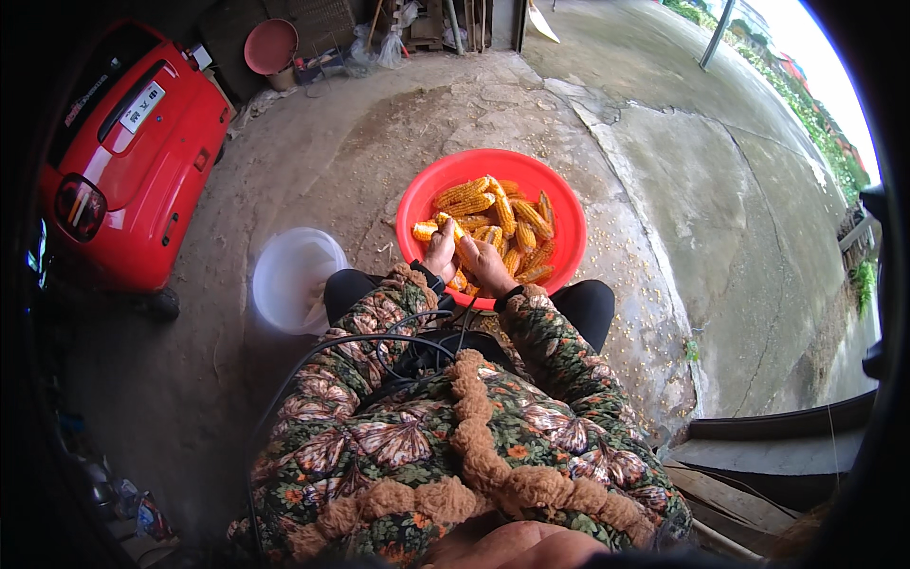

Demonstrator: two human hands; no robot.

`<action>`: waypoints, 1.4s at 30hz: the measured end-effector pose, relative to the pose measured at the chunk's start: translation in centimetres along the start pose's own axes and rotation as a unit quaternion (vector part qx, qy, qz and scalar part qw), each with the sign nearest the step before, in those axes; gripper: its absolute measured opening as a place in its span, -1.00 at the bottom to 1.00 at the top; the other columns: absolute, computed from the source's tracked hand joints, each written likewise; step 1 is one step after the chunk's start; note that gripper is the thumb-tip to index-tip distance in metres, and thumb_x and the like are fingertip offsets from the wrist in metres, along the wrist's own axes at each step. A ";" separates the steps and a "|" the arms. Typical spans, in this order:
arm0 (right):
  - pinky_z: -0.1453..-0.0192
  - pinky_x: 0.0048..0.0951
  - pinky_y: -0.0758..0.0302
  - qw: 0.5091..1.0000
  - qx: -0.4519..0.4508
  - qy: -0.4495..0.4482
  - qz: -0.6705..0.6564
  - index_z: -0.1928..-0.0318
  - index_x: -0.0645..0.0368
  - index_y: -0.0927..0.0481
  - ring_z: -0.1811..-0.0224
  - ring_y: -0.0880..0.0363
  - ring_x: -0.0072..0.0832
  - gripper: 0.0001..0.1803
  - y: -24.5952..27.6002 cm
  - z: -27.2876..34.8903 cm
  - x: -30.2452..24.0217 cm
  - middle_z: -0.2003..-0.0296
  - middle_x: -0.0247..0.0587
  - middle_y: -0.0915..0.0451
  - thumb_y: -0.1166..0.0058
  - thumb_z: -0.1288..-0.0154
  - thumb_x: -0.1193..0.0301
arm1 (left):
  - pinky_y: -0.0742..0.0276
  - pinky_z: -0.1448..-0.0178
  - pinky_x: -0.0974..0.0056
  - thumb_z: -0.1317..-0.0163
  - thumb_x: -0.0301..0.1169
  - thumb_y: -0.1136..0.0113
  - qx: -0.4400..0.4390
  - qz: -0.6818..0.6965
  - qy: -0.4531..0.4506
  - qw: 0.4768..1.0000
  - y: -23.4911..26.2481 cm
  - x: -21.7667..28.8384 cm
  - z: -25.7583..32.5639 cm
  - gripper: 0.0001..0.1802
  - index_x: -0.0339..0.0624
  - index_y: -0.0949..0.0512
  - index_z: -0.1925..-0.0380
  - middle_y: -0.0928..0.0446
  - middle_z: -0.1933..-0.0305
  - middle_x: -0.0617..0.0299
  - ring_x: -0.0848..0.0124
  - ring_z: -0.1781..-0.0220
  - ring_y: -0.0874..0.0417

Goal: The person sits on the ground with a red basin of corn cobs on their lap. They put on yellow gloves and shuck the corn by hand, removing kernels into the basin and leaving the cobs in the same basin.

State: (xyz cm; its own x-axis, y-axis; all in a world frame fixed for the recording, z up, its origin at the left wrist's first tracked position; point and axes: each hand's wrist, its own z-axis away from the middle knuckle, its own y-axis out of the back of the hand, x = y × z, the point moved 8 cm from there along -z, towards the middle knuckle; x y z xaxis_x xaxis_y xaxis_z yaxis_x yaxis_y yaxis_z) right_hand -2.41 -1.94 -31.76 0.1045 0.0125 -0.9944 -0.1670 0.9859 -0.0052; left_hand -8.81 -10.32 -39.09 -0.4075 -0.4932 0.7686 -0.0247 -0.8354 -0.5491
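Over the near left part of a wide red basin (573, 213), both my hands are closed round one corn cob (453, 230). My left hand (440, 254) grips it from the left side. My right hand (489, 266) presses against it from the right, lower down. The cob's pale end points up and away from me. Several yellow-orange corn cobs (502, 209) lie heaped in the basin beneath and beyond my hands; some look partly stripped. The undersides of my fingers are hidden.
A translucent white bucket (300, 281) stands left of the basin, beside my knee. Loose kernels (621, 275) are scattered over the concrete floor. A red car (133, 171) is parked at the left. A dark cable (332, 341) runs across my lap.
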 end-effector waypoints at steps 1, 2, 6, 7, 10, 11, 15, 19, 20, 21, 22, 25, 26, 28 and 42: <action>0.66 -0.52 -0.34 1.000 0.013 -0.013 0.017 0.34 0.28 -0.49 0.71 -0.42 -0.53 -0.45 0.1 0.0 0.4 0.61 -0.27 -0.46 0.27 -0.40 0.00 | -0.42 -0.16 0.16 -0.41 -0.02 0.23 0.005 -0.002 -0.003 1.000 0.3 -0.2 -0.2 -0.48 -0.22 -0.30 -0.11 -0.44 -0.03 0.10 0.26 -0.07 -0.48; 0.67 -0.50 -0.35 0.999 0.025 0.002 0.029 0.35 0.29 -0.50 0.72 -0.42 -0.51 -0.45 0.2 -0.1 0.3 0.63 -0.25 -0.46 0.29 -0.41 0.01 | -0.41 -0.16 0.16 -0.42 -0.03 0.23 0.006 -0.008 -0.001 1.000 0.7 -0.5 -0.6 -0.48 -0.23 -0.30 -0.11 -0.44 -0.04 0.10 0.26 -0.08 -0.48; 0.68 -0.41 -0.38 0.995 0.062 -0.036 0.067 0.39 0.32 -0.51 0.76 -0.45 -0.44 -0.43 0.7 -0.7 2.3 0.67 -0.15 -0.49 0.35 -0.44 0.06 | -0.40 -0.18 0.15 -0.43 -0.04 0.25 0.047 -0.066 -0.019 0.997 3.1 -1.6 -2.8 -0.47 -0.27 -0.30 -0.12 -0.43 -0.07 0.09 0.26 -0.10 -0.47; 0.69 -0.40 -0.38 0.995 0.069 -0.037 0.065 0.40 0.32 -0.52 0.77 -0.45 -0.42 -0.42 0.8 -0.9 2.7 0.68 -0.13 -0.49 0.37 -0.44 0.07 | -0.39 -0.18 0.15 -0.41 -0.03 0.23 0.063 -0.086 -0.022 0.994 3.7 -1.9 -3.1 -0.45 -0.30 -0.27 -0.13 -0.41 -0.09 0.07 0.25 -0.12 -0.46; 0.70 -0.36 -0.41 0.995 0.090 -0.040 0.012 0.35 0.32 -0.52 0.78 -0.46 -0.40 -0.44 1.1 -1.5 3.9 0.68 -0.11 -0.50 0.40 -0.45 0.09 | -0.32 -0.20 0.15 -0.33 0.05 0.09 0.045 -0.051 -0.037 0.997 3.7 -2.2 -3.5 -0.27 -0.42 -0.16 -0.18 -0.33 -0.18 -0.03 0.23 -0.17 -0.39; 0.70 -0.39 -0.43 0.993 0.090 -0.071 -0.029 0.26 0.30 -0.51 0.76 -0.47 -0.40 -0.45 1.1 -1.6 4.7 0.66 -0.14 -0.51 0.39 -0.44 0.07 | -0.32 -0.21 0.15 -0.32 0.03 0.07 0.017 -0.027 -0.041 0.999 3.2 -2.0 -3.2 -0.28 -0.42 -0.13 -0.19 -0.30 -0.20 -0.03 0.23 -0.18 -0.37; 0.62 -0.49 -0.48 0.970 0.044 -0.172 -0.164 0.11 0.18 -0.51 0.68 -0.51 -0.47 -0.49 0.7 -0.9 5.7 0.55 -0.20 -0.54 0.31 -0.41 0.00 | -0.42 -0.13 0.15 -0.39 -0.06 0.14 0.010 -0.016 -0.040 0.999 1.6 -1.1 -1.7 -0.47 -0.31 -0.28 -0.09 -0.43 -0.07 0.06 0.25 -0.06 -0.49; 0.58 -0.58 -0.40 0.951 0.016 -0.156 -0.266 0.09 0.11 -0.48 0.53 -0.50 -0.53 -0.49 0.4 0.2 3.9 0.45 -0.32 -0.53 0.24 -0.37 -0.07 | -0.46 -0.09 0.18 -0.41 -0.08 0.18 -0.040 -0.004 -0.021 0.999 0.1 -0.3 -0.7 -0.54 -0.24 -0.35 -0.05 -0.49 -0.01 0.12 0.28 -0.01 -0.53; 0.55 -0.61 -0.40 0.954 -0.015 -0.145 -0.262 0.08 0.11 -0.50 0.53 -0.48 -0.59 -0.49 0.1 0.3 3.5 0.42 -0.38 -0.52 0.15 -0.34 -0.08 | -0.46 -0.08 0.19 -0.41 -0.11 0.15 -0.046 0.006 0.012 0.999 0.2 -0.5 -0.6 -0.58 -0.21 -0.38 -0.04 -0.49 -0.01 0.15 0.29 -0.01 -0.53; 0.56 -0.62 -0.38 0.967 0.002 -0.157 -0.199 0.10 0.12 -0.51 0.54 -0.46 -0.61 -0.50 0.7 0.4 3.8 0.43 -0.39 -0.50 0.12 -0.33 -0.07 | -0.46 -0.08 0.20 -0.40 -0.12 0.14 -0.035 -0.029 0.032 0.998 0.5 -0.4 -0.5 -0.59 -0.21 -0.38 -0.04 -0.49 -0.01 0.15 0.30 -0.01 -0.53; 0.56 -0.63 -0.36 0.977 -0.014 -0.152 -0.147 0.11 0.12 -0.52 0.55 -0.45 -0.62 -0.51 1.0 0.3 3.8 0.44 -0.41 -0.49 0.09 -0.32 -0.06 | -0.46 -0.08 0.21 -0.40 -0.13 0.13 -0.032 -0.058 0.050 0.997 0.7 0.0 -0.4 -0.60 -0.20 -0.39 -0.04 -0.50 -0.01 0.15 0.30 -0.02 -0.53; 0.66 -0.63 -0.22 0.983 0.036 -0.150 -0.102 0.17 0.17 -0.58 0.70 -0.30 -0.67 -0.54 3.8 0.0 5.4 0.59 -0.46 -0.40 -0.03 -0.28 0.00 | -0.42 -0.10 0.24 -0.33 -0.19 0.01 -0.020 -0.109 0.063 0.992 1.6 2.6 0.6 -0.65 -0.08 -0.39 -0.05 -0.47 -0.04 0.17 0.30 -0.06 -0.48; 0.68 -0.62 -0.18 0.981 0.056 -0.158 -0.093 0.18 0.17 -0.59 0.73 -0.26 -0.67 -0.57 4.9 -0.2 6.2 0.62 -0.47 -0.39 -0.03 -0.29 0.02 | -0.38 -0.15 0.19 -0.31 -0.20 -0.02 0.034 -0.133 0.034 0.990 2.6 4.5 1.2 -0.63 -0.07 -0.38 -0.06 -0.45 -0.06 0.17 0.28 -0.08 -0.46; 0.72 -0.62 -0.12 0.979 0.069 -0.175 -0.080 0.23 0.16 -0.61 0.78 -0.19 -0.69 -0.62 6.9 -0.6 8.2 0.65 -0.48 -0.38 -0.04 -0.29 0.07 | -0.21 -0.28 0.06 -0.25 -0.18 -0.09 0.043 -0.136 0.003 0.990 3.2 8.4 3.0 -0.54 -0.05 -0.32 -0.11 -0.36 -0.17 0.13 0.25 -0.21 -0.36; 0.34 -0.29 -0.52 0.944 0.110 -0.092 0.298 0.26 0.33 -0.58 0.41 -0.62 -0.27 -0.55 12.8 -4.1 15.9 0.41 0.02 -0.61 -0.19 -0.05 0.14 | -0.39 0.22 0.46 -0.34 -0.34 0.05 -0.076 -0.111 -0.090 0.987 9.2 20.7 23.2 -0.72 -0.23 -0.44 0.02 -0.51 0.32 0.31 0.53 0.30 -0.52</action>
State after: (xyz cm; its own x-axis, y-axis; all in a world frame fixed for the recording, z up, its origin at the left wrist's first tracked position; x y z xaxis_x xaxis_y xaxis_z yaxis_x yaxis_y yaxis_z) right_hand -6.89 10.17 -48.07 0.2281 0.5836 -0.7793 -0.0433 0.8057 0.5907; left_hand 3.73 -33.83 -20.64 -0.2091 -0.3488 0.9136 -0.2369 -0.8883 -0.3933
